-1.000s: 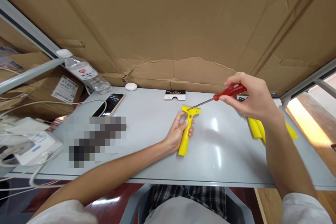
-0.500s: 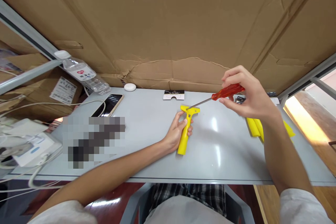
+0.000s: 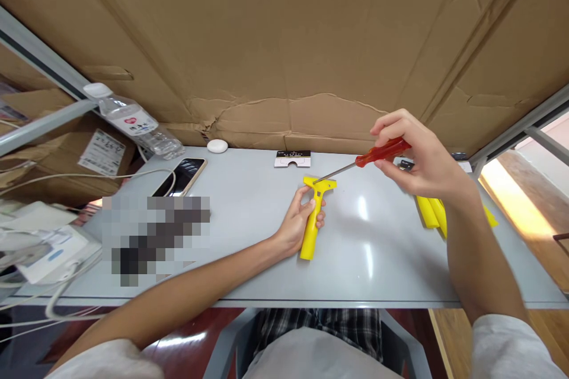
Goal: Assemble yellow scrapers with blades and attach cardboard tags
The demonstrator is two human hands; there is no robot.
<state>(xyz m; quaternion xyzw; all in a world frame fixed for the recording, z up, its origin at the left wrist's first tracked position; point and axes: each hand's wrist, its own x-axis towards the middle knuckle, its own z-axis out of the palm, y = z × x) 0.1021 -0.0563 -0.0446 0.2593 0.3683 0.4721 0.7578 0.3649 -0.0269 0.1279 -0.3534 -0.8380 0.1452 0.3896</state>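
My left hand (image 3: 294, 226) is closed round the handle of a yellow T-shaped scraper (image 3: 310, 240), whose wide head points away from me. Between the fingers and thumb of my right hand (image 3: 420, 157) is the red handle of a screwdriver (image 3: 383, 152). Its metal shaft slants down to the left, and the tip meets the left part of the scraper's head. Whether a screw sits under the tip is too small to tell. Several more yellow scrapers (image 3: 427, 213) lie partly hidden behind my right forearm.
A black-and-white small box (image 3: 292, 159) lies at the table's back edge. To the left are a white oval object (image 3: 217, 146), a phone (image 3: 189, 174), a plastic bottle (image 3: 142, 124) and white cables with a power strip (image 3: 53, 254). Cardboard (image 3: 284, 41) walls the back.
The view has shifted slightly. Both hands keep their grips, and the screwdriver's tip stays at the left part of the scraper's head; the right fingers have moved a little on the handle.
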